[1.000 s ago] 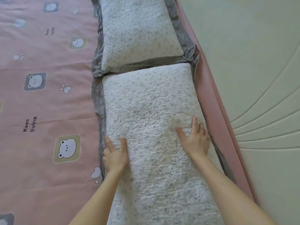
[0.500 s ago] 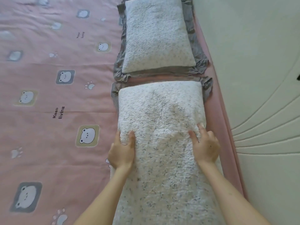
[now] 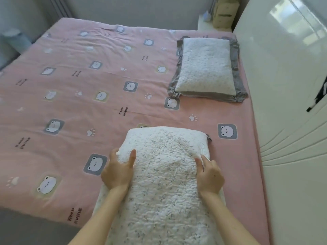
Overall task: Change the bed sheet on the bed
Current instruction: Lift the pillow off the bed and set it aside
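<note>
Gripping the near pillow (image 3: 166,174) by its two long sides, the left hand (image 3: 117,171) and the right hand (image 3: 208,175) are curling their fingers round its edges. The pillow's long axis is running straight away from the person, between the hands, each equally near. It is sitting over the near edge of the pink bear-print sheet (image 3: 88,103), well apart from the second pillow (image 3: 205,66) lying beside the headboard (image 3: 283,85).

Sheet (image 3: 88,112) open to the left; headboard (image 3: 286,121) right, far pillow (image 3: 205,66) ahead
</note>
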